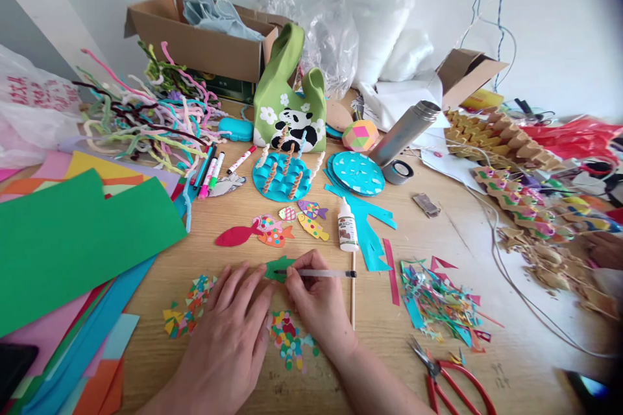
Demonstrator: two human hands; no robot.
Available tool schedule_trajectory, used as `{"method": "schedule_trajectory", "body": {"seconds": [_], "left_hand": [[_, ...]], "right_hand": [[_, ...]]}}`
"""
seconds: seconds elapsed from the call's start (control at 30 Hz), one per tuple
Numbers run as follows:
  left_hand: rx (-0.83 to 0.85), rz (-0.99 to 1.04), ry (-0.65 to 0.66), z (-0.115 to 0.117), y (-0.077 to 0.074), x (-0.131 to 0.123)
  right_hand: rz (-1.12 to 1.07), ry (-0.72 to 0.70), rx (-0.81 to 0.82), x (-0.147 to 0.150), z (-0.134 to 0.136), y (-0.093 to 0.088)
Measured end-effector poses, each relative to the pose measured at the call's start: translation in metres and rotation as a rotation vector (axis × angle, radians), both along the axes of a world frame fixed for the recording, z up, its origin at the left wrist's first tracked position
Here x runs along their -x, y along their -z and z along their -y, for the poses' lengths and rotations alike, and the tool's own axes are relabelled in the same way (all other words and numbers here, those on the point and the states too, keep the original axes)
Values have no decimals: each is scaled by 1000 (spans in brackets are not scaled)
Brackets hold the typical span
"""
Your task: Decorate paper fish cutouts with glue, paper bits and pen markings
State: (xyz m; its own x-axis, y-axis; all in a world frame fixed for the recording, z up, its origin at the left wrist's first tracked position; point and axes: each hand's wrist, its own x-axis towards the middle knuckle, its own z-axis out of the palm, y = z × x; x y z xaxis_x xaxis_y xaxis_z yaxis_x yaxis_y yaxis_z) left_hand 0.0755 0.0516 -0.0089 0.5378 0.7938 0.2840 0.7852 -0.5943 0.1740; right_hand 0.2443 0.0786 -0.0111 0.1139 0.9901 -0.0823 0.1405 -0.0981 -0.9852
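Note:
My right hand (pixel 318 301) grips a slim pen (pixel 326 273), its tip on a small green paper fish (pixel 279 268). Beside it my left hand (pixel 233 324) lies flat, fingers stretched out, the fingertips at the fish's left edge. Colourful paper fish (pixel 273 234) lie just beyond, some with dots. Small cut paper dots (pixel 291 340) are between my hands, and paper bits (pixel 195 298) lie left of my left hand. A white glue bottle (pixel 347 227) stands beyond my right hand, near a thin wooden stick (pixel 353 311).
Coloured paper sheets (pixel 87 227) cover the left side, with pipe cleaners (pixel 146 110) behind. Red-handled pliers (pixel 450 376) and paper scraps (pixel 442 298) lie at right. Farther back are blue discs (pixel 357 173), a metal flask (pixel 406 133) and a green panda bag (pixel 289 100). Another person's hand (pixel 606 249) shows far right.

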Motion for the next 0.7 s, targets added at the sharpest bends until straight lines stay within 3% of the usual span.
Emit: {"method": "schedule_trajectory", "body": {"seconds": [0.7], "left_hand": [[0, 2, 12, -1, 1, 1]], "right_hand": [[-36, 6, 11, 0, 2, -1]]}}
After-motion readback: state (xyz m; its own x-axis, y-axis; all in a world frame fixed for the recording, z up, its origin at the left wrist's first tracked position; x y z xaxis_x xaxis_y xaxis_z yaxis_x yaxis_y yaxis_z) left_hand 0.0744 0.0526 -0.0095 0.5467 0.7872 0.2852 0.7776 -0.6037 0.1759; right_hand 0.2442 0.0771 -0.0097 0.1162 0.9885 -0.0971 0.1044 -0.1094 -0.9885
